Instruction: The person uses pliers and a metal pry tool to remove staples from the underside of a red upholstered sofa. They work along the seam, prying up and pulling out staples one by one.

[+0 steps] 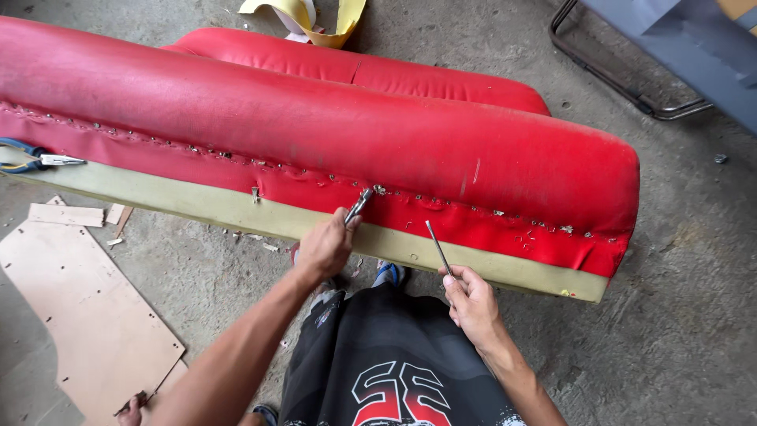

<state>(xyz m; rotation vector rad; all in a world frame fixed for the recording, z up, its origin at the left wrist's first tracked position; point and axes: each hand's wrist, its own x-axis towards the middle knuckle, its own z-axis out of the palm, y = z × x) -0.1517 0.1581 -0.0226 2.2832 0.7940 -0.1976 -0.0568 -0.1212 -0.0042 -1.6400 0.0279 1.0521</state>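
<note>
A long red vinyl seat cushion (331,126) lies upside down on the concrete floor, its cover stapled along a pale green board edge (236,211). My left hand (325,246) grips metal pliers (359,205) whose jaws touch a staple in the red seam. My right hand (471,304) holds a thin metal rod-like tool (438,246), its tip near the seam, right of the pliers. Many bent staples dot the seam.
Blue-handled pliers (35,159) rest on the board at far left. Flat plywood pieces (87,315) lie on the floor at lower left. A metal chair frame (623,83) stands at upper right, yellow foam scraps (315,20) at the top.
</note>
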